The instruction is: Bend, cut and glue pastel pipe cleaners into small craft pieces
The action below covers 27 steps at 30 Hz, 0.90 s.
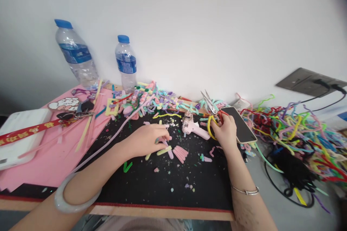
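Observation:
My right hand (226, 132) holds a pair of scissors (211, 106) by its yellow and red handles. The blades point up and away, slightly parted. Over the black mat, my left hand (148, 139) has its fingers curled in a pinch on a lilac pipe cleaner piece (170, 152); part of it is hidden by the fingers. A pale yellow piece (164, 151) lies against the lilac one. Just right of these is a fan of pink pipe cleaner pieces (180, 154). Between my hands lies a pink glue gun (193, 129).
Two water bottles (126, 65) stand by the wall. Behind the mat (151, 187) is a heap of pastel pipe cleaners (146, 99). A phone (240, 124), black cable (294, 169) and tangled pipe cleaners (300, 126) are at right. Pink sheets (62, 151) and a white box (24, 122) lie left.

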{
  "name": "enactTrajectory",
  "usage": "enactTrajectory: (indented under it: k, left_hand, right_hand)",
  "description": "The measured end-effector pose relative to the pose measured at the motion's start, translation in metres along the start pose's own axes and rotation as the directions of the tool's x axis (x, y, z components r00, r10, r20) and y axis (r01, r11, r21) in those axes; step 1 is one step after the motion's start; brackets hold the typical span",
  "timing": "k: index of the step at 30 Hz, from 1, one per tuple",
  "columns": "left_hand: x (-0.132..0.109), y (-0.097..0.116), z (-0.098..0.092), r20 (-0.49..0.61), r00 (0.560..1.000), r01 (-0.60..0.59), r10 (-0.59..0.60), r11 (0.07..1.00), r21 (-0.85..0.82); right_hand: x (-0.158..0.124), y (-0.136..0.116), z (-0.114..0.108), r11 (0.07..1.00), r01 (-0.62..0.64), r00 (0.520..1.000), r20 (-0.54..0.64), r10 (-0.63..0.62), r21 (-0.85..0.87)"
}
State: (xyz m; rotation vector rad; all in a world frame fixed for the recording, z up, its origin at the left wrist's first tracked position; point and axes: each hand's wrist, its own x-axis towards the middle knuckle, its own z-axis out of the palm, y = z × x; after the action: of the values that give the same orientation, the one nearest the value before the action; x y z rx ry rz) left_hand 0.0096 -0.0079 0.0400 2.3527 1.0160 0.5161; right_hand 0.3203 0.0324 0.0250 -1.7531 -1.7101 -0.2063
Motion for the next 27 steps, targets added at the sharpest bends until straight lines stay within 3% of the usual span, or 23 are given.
enactTrajectory:
  k: [6,11,14,17,21,27]
  left_hand:
    - [-0.003,0.007,0.006,0.129,0.991,-0.047,0.04,0.998,0.046]
    - [-0.005,0.003,-0.015,0.027,0.995,0.1,-0.1,0.995,-0.021]
    - [-0.011,-0.004,-0.035,-0.051,0.972,0.225,-0.23,0.97,-0.097]
    - [-0.02,-0.011,-0.046,-0.013,0.95,0.31,-0.312,0.947,-0.084]
    - [-0.031,-0.019,-0.048,0.039,0.939,0.343,-0.342,0.939,-0.038]
    - [-0.033,-0.031,-0.041,-0.071,0.928,0.362,-0.365,0.931,-0.057]
  right_hand:
    - [0.003,0.01,0.008,0.999,0.036,0.999,0.039,-0.035,-0.021]
    - [0.004,0.014,0.017,1.0,0.015,1.0,-0.003,-0.015,0.009]
    - [0.005,0.016,0.021,0.997,-0.029,0.999,0.023,0.028,0.069]
    - [0.005,0.016,0.024,0.993,-0.034,0.998,0.049,0.029,0.109]
    - [0.003,0.016,0.026,0.995,0.015,0.999,0.035,-0.018,0.101]
    - [0.001,0.015,0.023,0.994,0.032,0.999,0.031,-0.036,0.1]
